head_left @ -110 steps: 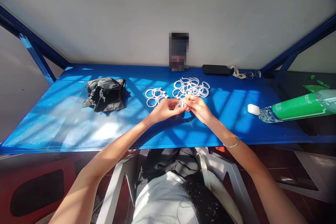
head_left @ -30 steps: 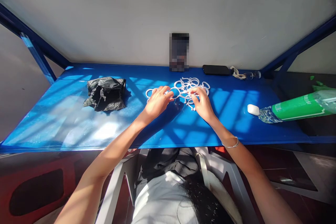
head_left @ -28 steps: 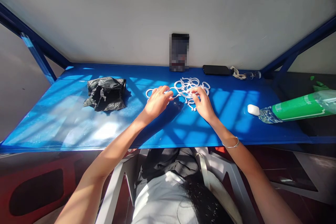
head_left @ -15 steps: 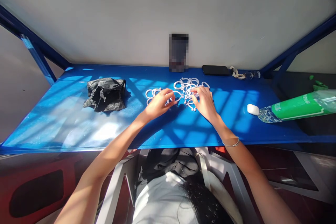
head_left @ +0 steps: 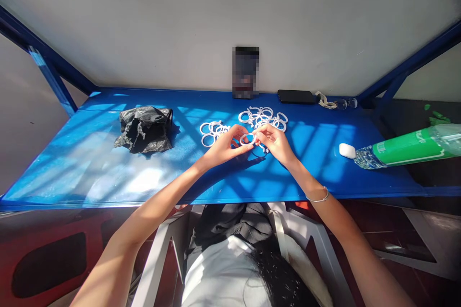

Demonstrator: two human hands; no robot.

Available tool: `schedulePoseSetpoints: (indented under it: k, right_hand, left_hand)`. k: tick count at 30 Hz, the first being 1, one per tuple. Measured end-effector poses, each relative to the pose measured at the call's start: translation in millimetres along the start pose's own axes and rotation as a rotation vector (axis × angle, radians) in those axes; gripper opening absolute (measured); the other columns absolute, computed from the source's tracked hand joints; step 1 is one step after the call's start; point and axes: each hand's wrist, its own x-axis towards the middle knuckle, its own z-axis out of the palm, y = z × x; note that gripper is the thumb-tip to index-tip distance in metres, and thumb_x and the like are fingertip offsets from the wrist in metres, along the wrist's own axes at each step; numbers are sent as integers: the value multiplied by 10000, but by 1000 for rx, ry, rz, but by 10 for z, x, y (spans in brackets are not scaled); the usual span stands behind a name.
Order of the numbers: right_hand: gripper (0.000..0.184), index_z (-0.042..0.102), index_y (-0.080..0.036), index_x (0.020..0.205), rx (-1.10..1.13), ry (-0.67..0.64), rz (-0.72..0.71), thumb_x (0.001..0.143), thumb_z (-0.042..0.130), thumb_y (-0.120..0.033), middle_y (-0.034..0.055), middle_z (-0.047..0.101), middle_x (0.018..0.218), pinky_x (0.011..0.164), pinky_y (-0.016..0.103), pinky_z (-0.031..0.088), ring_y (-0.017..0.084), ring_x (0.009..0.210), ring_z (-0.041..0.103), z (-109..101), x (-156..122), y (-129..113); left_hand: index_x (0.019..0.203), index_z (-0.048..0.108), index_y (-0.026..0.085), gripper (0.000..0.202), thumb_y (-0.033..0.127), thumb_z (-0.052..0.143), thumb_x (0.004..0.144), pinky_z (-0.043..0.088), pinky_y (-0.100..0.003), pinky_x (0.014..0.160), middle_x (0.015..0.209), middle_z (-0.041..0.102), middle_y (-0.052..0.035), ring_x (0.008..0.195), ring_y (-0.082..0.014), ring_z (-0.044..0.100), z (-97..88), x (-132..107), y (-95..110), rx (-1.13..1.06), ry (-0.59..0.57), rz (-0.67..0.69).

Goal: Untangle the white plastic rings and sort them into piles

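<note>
Over the blue table [head_left: 309,168], both hands meet at one white curtain ring [head_left: 248,144]. My left hand [head_left: 227,147] is closed on its left side, with thumb and fingers pinching it. From the right, the fingertips of my right hand [head_left: 275,144] pinch the ring's edge, where a small knob seems to be. Left of my left hand lies a small group of similar rings [head_left: 208,140], partly covered by the fingers. A larger pile of white rings [head_left: 265,113] lies just beyond my right hand, which hides its near part.
A crumpled black plastic bag [head_left: 151,127] stands at the left. Along the back are a blurred upright dark object [head_left: 245,72], a black phone [head_left: 296,96] and eyeglasses [head_left: 346,102]. At the right, a small white case [head_left: 346,150] touches a green-labelled bottle [head_left: 406,146] lying tilted.
My right hand has left the larger pile and come left and nearer to me, joining my left hand at the ring. My left hand has shifted slightly right.
</note>
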Motion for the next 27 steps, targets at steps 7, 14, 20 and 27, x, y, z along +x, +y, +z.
schedulePoseSetpoints:
  k: [7,14,20,27]
  right_hand:
    - [423,665,-256,803,216,-25,168,741,758,-664,21,626,737,699,380,571,204,705,604,56,-25,16]
    - [423,662,-239,806,374,-60,263,709,794,-629,11,612,736,668,332,561,171,670,570,67,-19,85]
    - [450,658,-234,784,419,-69,307,655,844,-623,15,618,715,613,321,555,165,631,557,60,-26,105]
    - [425,662,-232,780,350,-79,252,709,800,-627,13,611,702,649,345,560,176,643,573,92,-50,75]
  left_hand:
    - [981,711,134,516,624,651,831,507,-264,659,901,729,-83,746,-170,651,8,-18,85,-127,-121,-74]
    - [952,725,126,511,614,680,810,484,-242,608,720,693,-41,628,-132,605,14,-21,115,-226,-136,-111]
    - [940,740,129,520,626,676,796,436,-230,545,711,664,-36,604,-123,562,18,-29,69,-173,-126,-104]
    - [933,752,130,512,614,608,851,422,-241,551,659,640,-29,579,-121,535,-15,-37,91,-122,-161,-78]
